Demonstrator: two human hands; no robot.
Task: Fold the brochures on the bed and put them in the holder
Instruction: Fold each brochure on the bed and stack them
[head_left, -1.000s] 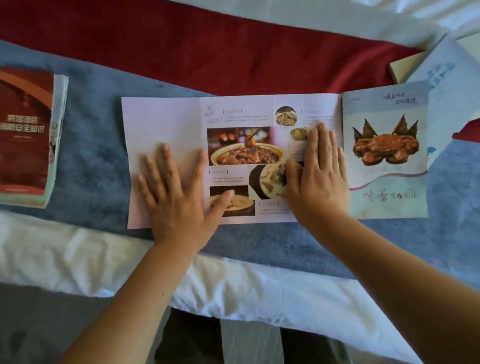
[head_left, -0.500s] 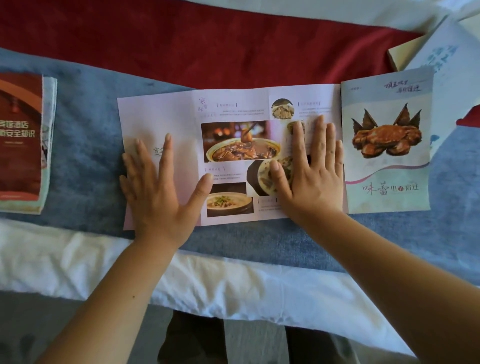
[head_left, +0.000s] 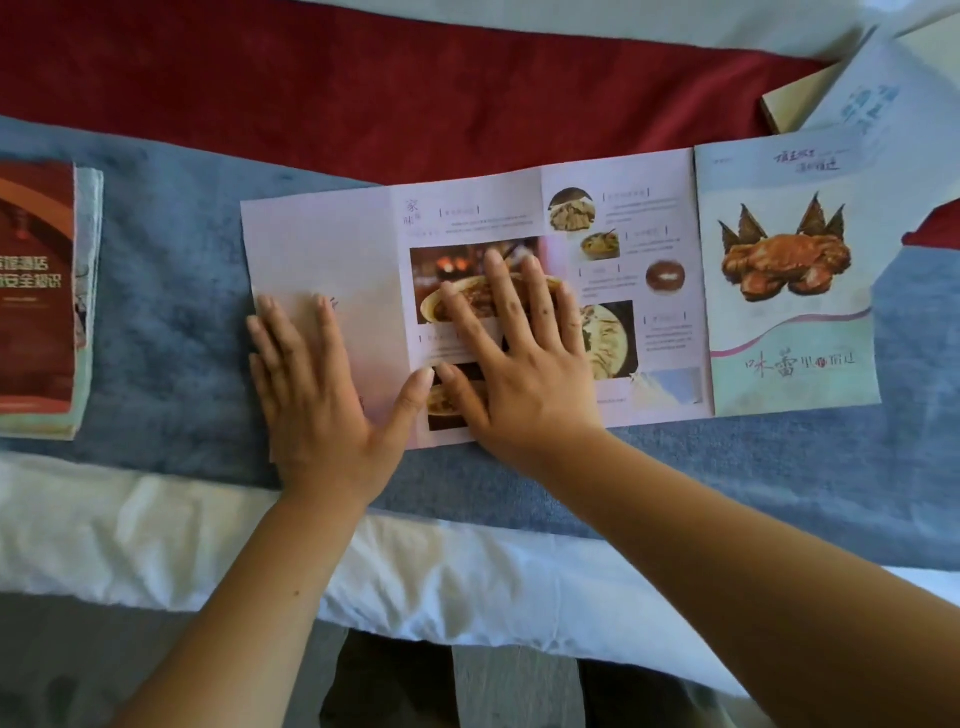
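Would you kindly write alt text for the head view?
Left hand and right hand press flat on an unfolded food brochure on a blue blanket. A red brochure stack lies left, a crab-picture page right.

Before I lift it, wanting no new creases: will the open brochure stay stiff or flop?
Probably flops: the brochure is one thin sheet with fold lines, pressed flat by the left hand and right hand. Likely light. The fuzzy blanket should keep it from sliding.
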